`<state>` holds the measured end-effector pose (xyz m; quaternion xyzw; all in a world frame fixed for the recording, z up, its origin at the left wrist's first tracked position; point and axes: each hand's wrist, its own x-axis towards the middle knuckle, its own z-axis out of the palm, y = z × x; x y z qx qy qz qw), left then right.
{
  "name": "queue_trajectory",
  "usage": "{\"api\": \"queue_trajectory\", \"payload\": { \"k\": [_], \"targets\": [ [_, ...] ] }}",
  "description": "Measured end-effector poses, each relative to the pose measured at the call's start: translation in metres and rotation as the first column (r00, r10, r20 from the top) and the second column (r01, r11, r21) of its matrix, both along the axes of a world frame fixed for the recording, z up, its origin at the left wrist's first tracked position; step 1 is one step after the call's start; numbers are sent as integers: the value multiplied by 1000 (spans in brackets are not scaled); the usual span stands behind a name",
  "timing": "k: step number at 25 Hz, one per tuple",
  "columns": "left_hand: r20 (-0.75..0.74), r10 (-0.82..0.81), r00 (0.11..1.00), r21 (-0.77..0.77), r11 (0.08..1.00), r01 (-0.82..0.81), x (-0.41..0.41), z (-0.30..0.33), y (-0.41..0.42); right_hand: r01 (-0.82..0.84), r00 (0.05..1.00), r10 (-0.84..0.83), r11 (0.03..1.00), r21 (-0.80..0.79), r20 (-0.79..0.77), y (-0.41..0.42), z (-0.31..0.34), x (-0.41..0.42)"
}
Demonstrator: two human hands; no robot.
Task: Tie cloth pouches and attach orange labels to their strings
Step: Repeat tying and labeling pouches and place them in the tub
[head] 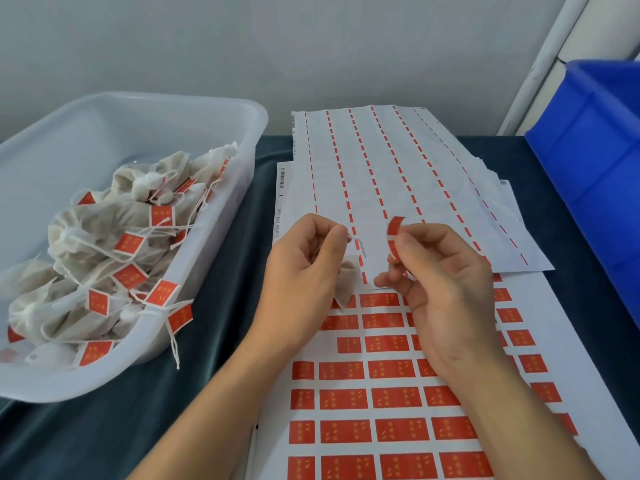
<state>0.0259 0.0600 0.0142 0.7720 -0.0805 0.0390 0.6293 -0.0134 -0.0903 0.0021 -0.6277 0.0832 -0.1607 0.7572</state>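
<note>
My left hand (304, 261) pinches the white string (358, 244) of a small cloth pouch (346, 284), which hangs below the fist over the sticker sheet. My right hand (446, 282) holds a peeled orange label (394, 233) between thumb and forefinger, a short gap to the right of the string end. Under both hands lies a sheet of orange labels (394, 400). A clear plastic tub (194, 278) at the left holds several tied pouches with orange labels (130, 242) on their strings.
Used backing sheets (381, 161) with only thin orange strips lie stacked behind the hands. A blue plastic crate (595, 161) stands at the right edge. A dark cloth (104, 431) covers the table. A wall is close behind.
</note>
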Motion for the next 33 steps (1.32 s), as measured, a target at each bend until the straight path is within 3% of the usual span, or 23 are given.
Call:
{"api": "queue_trajectory", "payload": {
  "k": [14,33],
  "targets": [
    [-10,-56,998,60,997,57,-1,2,-1,-147,987,154,983,114,-53,2,7,-3],
    [-33,-140,990,-5,990,140,-7,9,-4,-183,981,185,983,29,-53,8,3,-1]
  ]
}}
